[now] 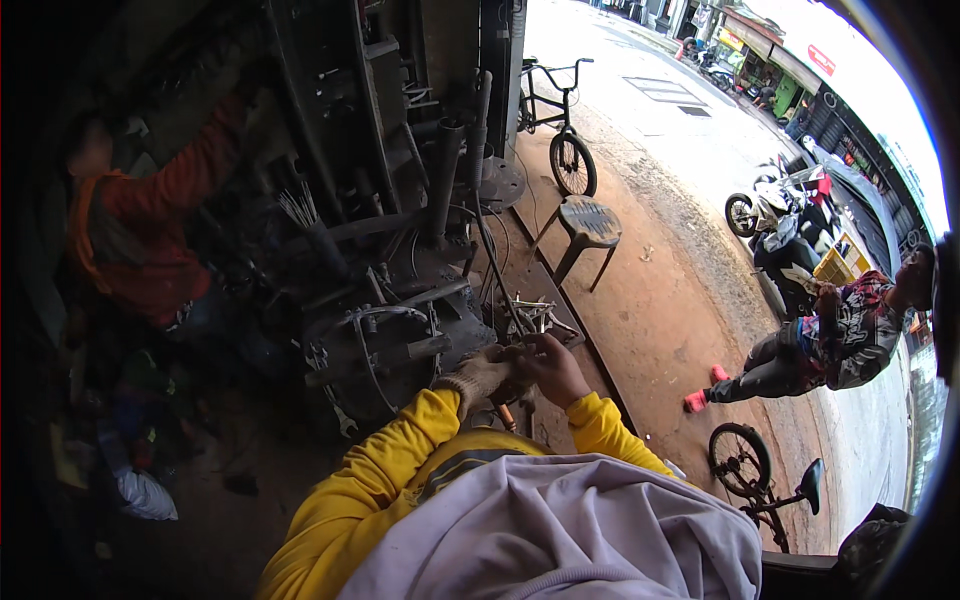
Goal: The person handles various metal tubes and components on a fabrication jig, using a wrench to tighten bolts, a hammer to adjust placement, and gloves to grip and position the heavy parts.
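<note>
My left hand [478, 378], in a tan knitted work glove, meets my bare right hand [552, 368] in front of my chest. The fingers of both are curled together, and whatever lies between them is too dark and small to make out. Just beyond them is a dark metal workbench [462, 312] bearing a frame of bent metal tubes [408, 308]. Beside my right hand lies a heap of small metal pieces [538, 316]. An orange handle [507, 416] shows below my hands. Wrenches [345, 424] hang at the bench's near left side.
A person in orange [160, 215] reaches up at the left. Thin rods [298, 208] and upright pipes [445, 180] rise behind the bench. Rightward stand a stool [590, 224], a bicycle [572, 160], another bicycle [740, 458], a walking person [845, 335] and parked motorcycles [800, 200].
</note>
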Demonstrator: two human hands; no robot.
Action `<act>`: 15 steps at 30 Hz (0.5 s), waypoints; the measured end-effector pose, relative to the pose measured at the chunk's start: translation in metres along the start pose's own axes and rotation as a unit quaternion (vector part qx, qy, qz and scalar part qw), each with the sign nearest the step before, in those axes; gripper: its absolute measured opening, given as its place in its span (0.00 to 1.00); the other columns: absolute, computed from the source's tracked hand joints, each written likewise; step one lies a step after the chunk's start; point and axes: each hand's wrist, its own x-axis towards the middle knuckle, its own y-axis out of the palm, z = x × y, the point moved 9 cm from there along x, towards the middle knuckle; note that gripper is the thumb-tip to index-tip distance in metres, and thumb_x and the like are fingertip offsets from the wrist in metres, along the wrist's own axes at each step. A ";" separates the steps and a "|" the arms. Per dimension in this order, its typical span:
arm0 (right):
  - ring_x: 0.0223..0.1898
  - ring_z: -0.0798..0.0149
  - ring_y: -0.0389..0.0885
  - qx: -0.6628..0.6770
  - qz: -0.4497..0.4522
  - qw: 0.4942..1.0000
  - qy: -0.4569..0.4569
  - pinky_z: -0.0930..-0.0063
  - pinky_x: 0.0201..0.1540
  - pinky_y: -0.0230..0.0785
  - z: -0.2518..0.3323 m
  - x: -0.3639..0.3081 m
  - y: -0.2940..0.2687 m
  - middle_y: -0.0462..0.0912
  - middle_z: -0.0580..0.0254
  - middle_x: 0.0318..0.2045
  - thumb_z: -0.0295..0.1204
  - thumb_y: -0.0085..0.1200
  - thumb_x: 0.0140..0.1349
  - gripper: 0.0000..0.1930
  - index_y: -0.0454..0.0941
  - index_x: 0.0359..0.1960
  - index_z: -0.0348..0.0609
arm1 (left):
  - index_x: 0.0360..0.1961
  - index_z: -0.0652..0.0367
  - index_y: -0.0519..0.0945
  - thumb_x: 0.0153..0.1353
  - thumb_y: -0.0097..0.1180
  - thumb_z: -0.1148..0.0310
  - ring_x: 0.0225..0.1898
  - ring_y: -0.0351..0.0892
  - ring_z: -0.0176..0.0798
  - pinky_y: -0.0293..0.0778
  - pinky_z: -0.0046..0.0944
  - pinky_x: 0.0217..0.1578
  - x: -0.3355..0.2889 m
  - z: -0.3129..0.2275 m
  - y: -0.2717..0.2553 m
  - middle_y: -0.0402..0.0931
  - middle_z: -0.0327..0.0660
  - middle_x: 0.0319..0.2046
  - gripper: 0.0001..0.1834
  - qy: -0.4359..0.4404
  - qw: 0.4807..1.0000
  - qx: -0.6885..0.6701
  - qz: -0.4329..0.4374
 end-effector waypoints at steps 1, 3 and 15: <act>0.40 0.64 0.79 -0.093 -0.021 0.994 -0.061 0.70 0.42 0.73 0.021 -0.006 0.004 0.80 0.58 0.40 0.28 0.63 0.60 0.18 0.75 0.51 0.41 | 0.49 0.55 0.79 0.62 0.62 0.56 0.31 0.81 0.31 0.77 0.33 0.30 -0.006 -0.001 -0.001 0.81 0.38 0.35 0.19 -0.028 0.996 -0.082 -0.008; 0.39 0.62 0.79 -0.183 -0.037 0.975 -0.122 0.68 0.43 0.73 0.032 -0.010 0.010 0.80 0.56 0.40 0.26 0.62 0.58 0.18 0.76 0.50 0.42 | 0.49 0.55 0.79 0.62 0.61 0.58 0.31 0.81 0.31 0.76 0.33 0.30 -0.006 -0.003 -0.010 0.81 0.38 0.35 0.18 -0.018 0.998 -0.054 -0.035; 0.40 0.41 0.82 -0.337 0.027 0.930 -0.148 0.54 0.43 0.75 0.005 0.005 0.030 0.84 0.45 0.38 0.30 0.56 0.57 0.13 0.81 0.43 0.43 | 0.39 0.53 0.77 0.62 0.61 0.69 0.35 0.75 0.29 0.73 0.35 0.39 -0.028 -0.051 -0.003 0.77 0.33 0.33 0.07 0.263 0.948 0.051 -0.170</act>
